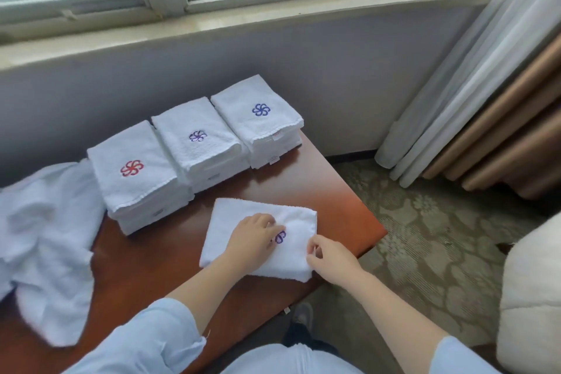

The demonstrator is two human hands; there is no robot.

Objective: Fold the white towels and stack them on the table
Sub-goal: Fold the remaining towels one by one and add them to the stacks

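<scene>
Towels: three stacks [197, 136]; one folded towel [230, 222] | left grip [252, 237] pressing flat; right grip [331, 255] pinching it

Glossy reddish wood, prob. lacquered, w/ window glare: table [318, 191]. Matt, nubbly terry cloth: folded towel [230, 215] near right edge, three stacks [182, 130] along far edge, w/ stitched thread logos. Soft crumpled cloth, same matt pile: loose towels [51, 222] at left edge.

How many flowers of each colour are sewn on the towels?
Red flower: 1
Purple flower: 1
Blue flower: 1
Blue-purple flower on the front towel, half hidden by the left hand: 1
Total: 4
</scene>
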